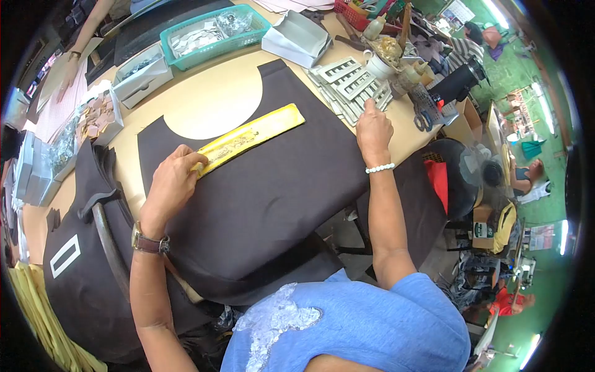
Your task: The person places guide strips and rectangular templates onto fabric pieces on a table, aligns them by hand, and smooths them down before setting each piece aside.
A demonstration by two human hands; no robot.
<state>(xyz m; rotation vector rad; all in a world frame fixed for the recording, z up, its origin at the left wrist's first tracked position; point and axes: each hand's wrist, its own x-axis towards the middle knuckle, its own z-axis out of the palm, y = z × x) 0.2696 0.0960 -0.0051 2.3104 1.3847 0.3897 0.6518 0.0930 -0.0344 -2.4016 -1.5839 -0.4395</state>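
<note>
Dark fabric (pixel 279 167) lies spread over the table, its upper edge cut in a curve. Across it rests a yellow strip (pixel 248 137), tilted up to the right. My left hand (pixel 173 183) grips the strip's lower left end between thumb and fingers. My right hand (pixel 374 131) is closed beside a stack of pale slotted templates (pixel 353 84), over the fabric's right edge. Its index finger points toward the templates, and whatever the fingers hold, if anything, is too small to tell.
A hammer (pixel 108 235) and a white rectangular frame (pixel 65 256) lie on dark fabric at left. Behind stand a teal basket (pixel 214 37) and white boxes (pixel 297 40). Scissors (pixel 423 119) lie at the right edge. Another person's hand (pixel 67 77) is at upper left.
</note>
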